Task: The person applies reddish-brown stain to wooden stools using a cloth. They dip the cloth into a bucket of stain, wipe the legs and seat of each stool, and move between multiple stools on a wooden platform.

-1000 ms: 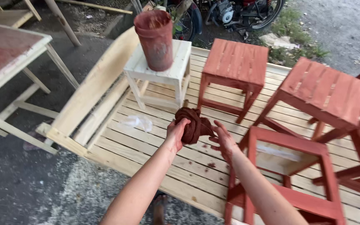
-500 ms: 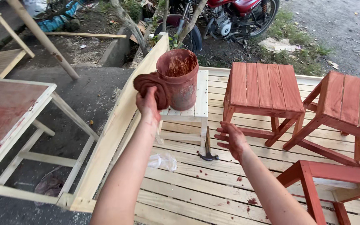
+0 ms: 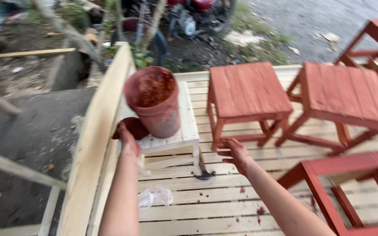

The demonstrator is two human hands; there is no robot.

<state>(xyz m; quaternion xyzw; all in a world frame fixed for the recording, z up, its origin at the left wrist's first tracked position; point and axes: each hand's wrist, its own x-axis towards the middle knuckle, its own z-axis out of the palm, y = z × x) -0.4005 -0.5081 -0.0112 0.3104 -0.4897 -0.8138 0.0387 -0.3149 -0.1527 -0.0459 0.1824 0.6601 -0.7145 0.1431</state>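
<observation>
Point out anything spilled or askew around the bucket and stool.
Red paint drips spot the bare wood platform below the right hand. The stained bucket sits tilted on the unpainted stool. A hammer leans against its leg.

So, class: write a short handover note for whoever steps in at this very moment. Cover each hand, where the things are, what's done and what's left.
Left hand: closed on a stained rag, beside the bucket.
Right hand: open, empty, over the slats.
Bucket stands on the bare stool; hammer leans at its leg; plastic wrap lies on the slats.
Done: two stools stained red.
Left: the bare stool is unstained.
</observation>
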